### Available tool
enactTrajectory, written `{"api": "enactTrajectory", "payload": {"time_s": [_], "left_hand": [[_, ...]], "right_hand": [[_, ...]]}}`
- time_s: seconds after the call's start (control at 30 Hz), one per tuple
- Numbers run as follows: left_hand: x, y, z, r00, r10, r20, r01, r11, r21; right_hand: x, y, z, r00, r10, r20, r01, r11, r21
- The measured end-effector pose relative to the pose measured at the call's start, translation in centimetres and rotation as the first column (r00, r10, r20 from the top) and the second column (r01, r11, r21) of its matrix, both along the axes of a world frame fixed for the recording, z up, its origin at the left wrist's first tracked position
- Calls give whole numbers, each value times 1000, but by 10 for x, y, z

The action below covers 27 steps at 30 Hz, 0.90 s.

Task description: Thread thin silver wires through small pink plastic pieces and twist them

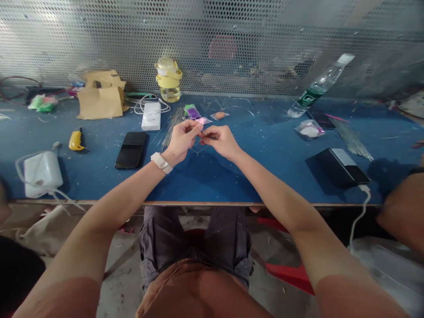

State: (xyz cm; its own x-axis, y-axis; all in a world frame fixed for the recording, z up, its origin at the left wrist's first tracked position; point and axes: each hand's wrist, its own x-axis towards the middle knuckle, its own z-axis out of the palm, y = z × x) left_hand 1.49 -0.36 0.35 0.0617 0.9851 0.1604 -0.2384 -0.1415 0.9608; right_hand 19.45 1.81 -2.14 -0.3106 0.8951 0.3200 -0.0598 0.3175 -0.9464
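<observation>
My left hand [183, 138] is closed in a pinch above the blue tabletop, and a white band sits on its wrist. Close to it, my right hand [221, 140] also pinches, its fingertips almost meeting the left ones. A thin wire [204, 132] runs between the fingertips; its ends are too fine to follow. Just beyond the hands lie small packets: a purple packet [193, 113], a pink packet [204, 120] and an orange-brown one [219, 115]. A bundle of thin wires [172, 126] lies beside my left hand, partly hidden by it.
Left are a black phone [131, 150], white power bank [151, 116], yellow cutter [77, 140] and white charger [43, 173]. A yellow-lidded bottle [169, 81] stands behind. Right are a tilted water bottle [318, 88], black box-shaped device [341, 167] and another person's arm [406, 210].
</observation>
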Motion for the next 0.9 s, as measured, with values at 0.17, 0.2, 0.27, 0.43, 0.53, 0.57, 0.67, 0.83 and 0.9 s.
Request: {"api": "enactTrajectory", "payload": {"time_s": [0.17, 0.2, 0.27, 0.43, 0.53, 0.57, 0.67, 0.83, 0.9], "left_hand": [[-1, 2, 0, 999, 20, 26, -21, 1000, 20], [-2, 3, 1, 1000, 14, 22, -14, 1000, 19], [-7, 5, 3, 1000, -21, 10, 21, 1000, 4], [-18, 10, 8, 997, -73, -5, 73, 997, 1], [-20, 13, 6, 998, -67, -4, 67, 998, 18], [-20, 14, 5, 997, -71, -11, 71, 997, 19], [-23, 18, 3, 997, -81, -21, 81, 997, 2], [-27, 22, -1, 998, -63, -20, 62, 998, -20], [-26, 23, -3, 999, -46, -25, 46, 999, 1]], "right_hand": [[-3, -2, 0, 977, 41, -210, -84, 977, -196], [-3, -2, 0, 970, 47, -240, -101, 970, -220], [-4, -1, 1, 962, 41, -269, -107, 965, -238], [-7, 2, 1, 958, -8, -288, -47, 982, -184], [-6, 4, 0, 953, -23, -303, -28, 986, -163], [-6, 4, -1, 950, -21, -311, -32, 986, -164], [-5, 4, 1, 948, 38, -317, -101, 978, -183], [-3, 2, 3, 953, 138, -269, -191, 965, -179], [0, 3, 4, 969, 133, -209, -158, 982, -108]]}}
